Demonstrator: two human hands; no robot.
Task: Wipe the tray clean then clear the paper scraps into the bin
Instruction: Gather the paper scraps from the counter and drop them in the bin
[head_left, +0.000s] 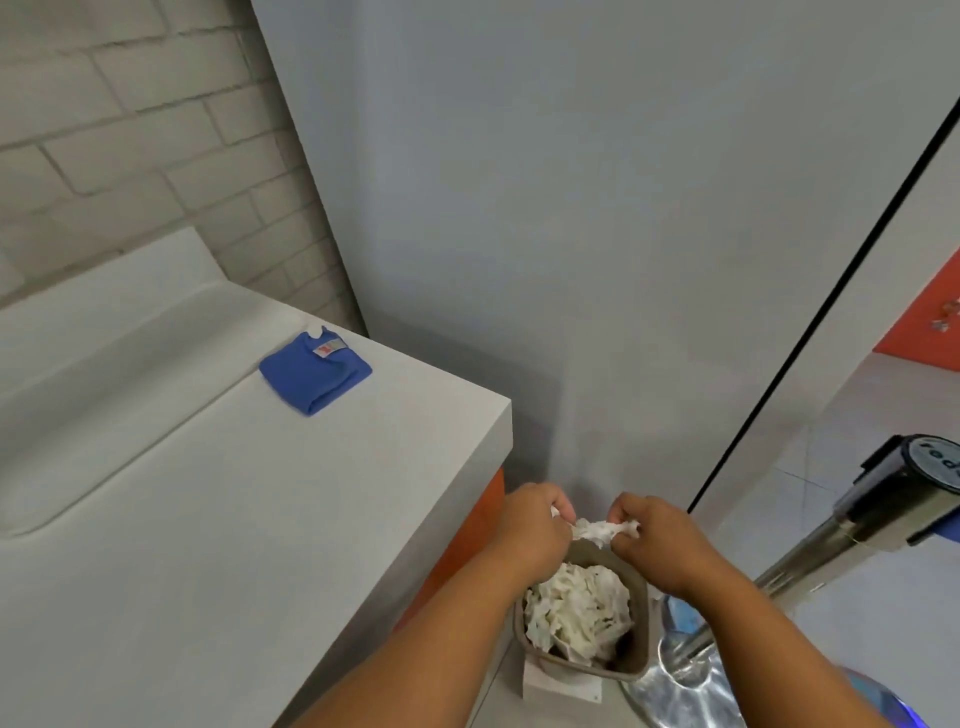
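1. Paper scraps (605, 530): a crumpled white wad is pinched between both hands directly above the bin (636, 660), at 6 o'clock in the head view.
2. Left hand (535, 530) and right hand (657, 540): fingers are curled and clamped on the wad; the fingertips are partly hidden by paper.
3. Bin: grey, rounded-square rim, filled with wrinkled white paper; its base is hidden.
4. Blue cloth (314, 371): folded and soft, it lies on the smooth white counter (208, 519) at 9 o'clock.
5. Metal post (810, 551) at 3 o'clock: cut off by the frame edge.
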